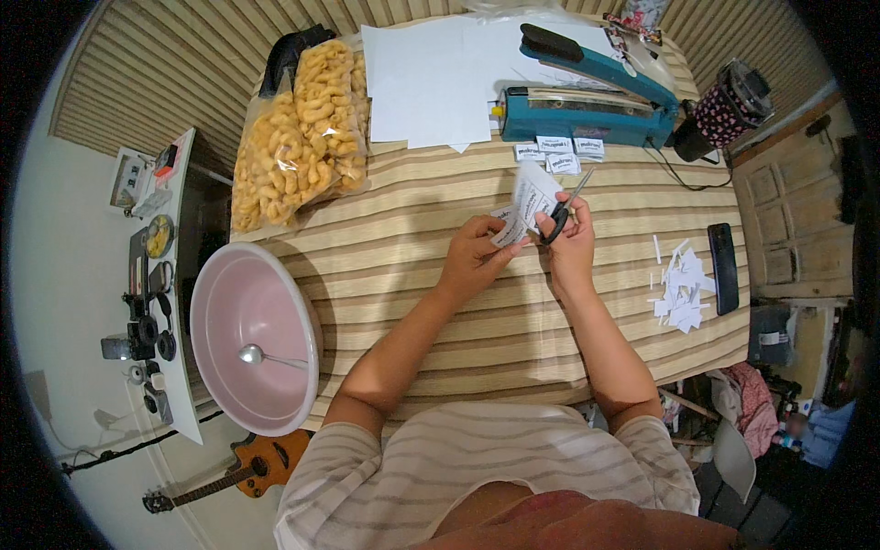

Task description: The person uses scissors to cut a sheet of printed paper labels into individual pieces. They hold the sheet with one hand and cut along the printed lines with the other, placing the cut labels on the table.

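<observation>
My left hand (474,258) holds a sheet of printed paper labels (529,199), pinched between thumb and fingers. On the right, my right hand (572,237) has scissors (558,223) with black handles hooked on its fingers, the blades pointing up and away from the paper; its fingertips also touch the sheet's right edge. Small stacks of cut labels (564,162) lie just beyond both hands, in front of a blue impulse sealer (584,113). Paper scraps (682,289) are heaped to the right, beside a black smartphone (723,268).
Clear bags of macaroni-shaped snacks (302,144) stand at the back left. Nearer, a pink basin (251,295) holds a metal spoon (253,354). White paper sheets (430,82) lie at the back. A patterned tumbler (729,103) stands near the sealer's cord.
</observation>
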The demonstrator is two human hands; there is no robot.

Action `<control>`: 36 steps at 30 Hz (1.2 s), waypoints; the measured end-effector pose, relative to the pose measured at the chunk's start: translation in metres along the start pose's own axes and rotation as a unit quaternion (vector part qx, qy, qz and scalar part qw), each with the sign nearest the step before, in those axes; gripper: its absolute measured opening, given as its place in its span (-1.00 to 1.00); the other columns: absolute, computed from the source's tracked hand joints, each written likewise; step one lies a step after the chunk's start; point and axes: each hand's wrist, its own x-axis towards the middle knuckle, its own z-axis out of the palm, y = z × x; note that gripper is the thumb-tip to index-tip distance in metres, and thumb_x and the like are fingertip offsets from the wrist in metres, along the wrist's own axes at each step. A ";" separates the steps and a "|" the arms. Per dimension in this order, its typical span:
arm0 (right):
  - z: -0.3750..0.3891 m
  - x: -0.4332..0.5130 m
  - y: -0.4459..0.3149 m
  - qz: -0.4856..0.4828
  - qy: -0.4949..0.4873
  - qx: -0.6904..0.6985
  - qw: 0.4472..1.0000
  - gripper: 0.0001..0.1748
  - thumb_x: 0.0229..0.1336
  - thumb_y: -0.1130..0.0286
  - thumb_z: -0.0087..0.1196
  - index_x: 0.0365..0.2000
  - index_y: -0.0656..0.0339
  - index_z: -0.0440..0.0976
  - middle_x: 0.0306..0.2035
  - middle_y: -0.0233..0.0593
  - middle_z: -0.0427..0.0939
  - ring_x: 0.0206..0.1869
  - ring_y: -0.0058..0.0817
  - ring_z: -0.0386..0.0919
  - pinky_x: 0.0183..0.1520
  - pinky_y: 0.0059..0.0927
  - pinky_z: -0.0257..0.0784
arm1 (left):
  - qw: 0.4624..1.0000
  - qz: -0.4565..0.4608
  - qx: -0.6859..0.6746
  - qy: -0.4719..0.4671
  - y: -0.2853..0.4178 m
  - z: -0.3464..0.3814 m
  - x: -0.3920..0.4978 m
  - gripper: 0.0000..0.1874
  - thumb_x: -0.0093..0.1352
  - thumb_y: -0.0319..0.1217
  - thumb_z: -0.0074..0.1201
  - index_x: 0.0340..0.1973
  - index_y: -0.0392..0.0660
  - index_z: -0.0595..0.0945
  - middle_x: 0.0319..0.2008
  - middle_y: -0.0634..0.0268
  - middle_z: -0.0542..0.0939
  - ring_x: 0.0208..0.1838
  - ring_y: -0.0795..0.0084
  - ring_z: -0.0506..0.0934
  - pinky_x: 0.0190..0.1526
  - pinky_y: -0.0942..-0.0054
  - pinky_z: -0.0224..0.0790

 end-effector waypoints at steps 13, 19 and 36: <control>-0.005 0.003 0.003 -0.078 -0.129 -0.372 0.916 -0.57 0.05 0.56 0.11 -0.05 0.20 0.25 -0.24 -0.27 0.58 -0.34 -0.72 0.47 -0.36 -0.71 0.33 | 0.931 -0.290 -0.173 0.138 -0.023 -0.031 0.006 -0.86 0.32 -0.46 0.06 -0.25 -0.25 0.54 -0.42 0.35 0.59 -0.37 0.62 0.50 -0.32 0.58 0.36; -0.011 0.003 0.008 -0.119 -0.144 -0.430 0.884 -0.51 -0.06 0.56 0.07 -0.05 0.14 0.25 -0.40 -0.14 0.52 -0.41 -0.30 0.56 -0.36 -0.44 0.42 | 0.899 -0.318 -0.219 0.208 -0.026 -0.072 0.013 -0.87 0.34 -0.45 0.02 -0.24 -0.23 0.51 -0.45 0.28 0.62 -0.51 0.57 0.54 -0.49 0.61 0.35; -0.021 0.012 0.002 -0.024 -0.094 -0.095 0.991 -0.50 0.01 0.71 0.06 -0.01 0.25 0.22 -0.38 -0.21 0.55 -0.34 -0.61 0.52 -0.31 -0.65 0.42 | 0.931 -0.292 -0.219 0.027 0.019 -0.004 0.033 -0.78 0.37 -0.48 -0.06 -0.09 -0.22 0.40 -0.44 0.23 0.61 -0.50 0.56 0.55 -0.53 0.63 0.38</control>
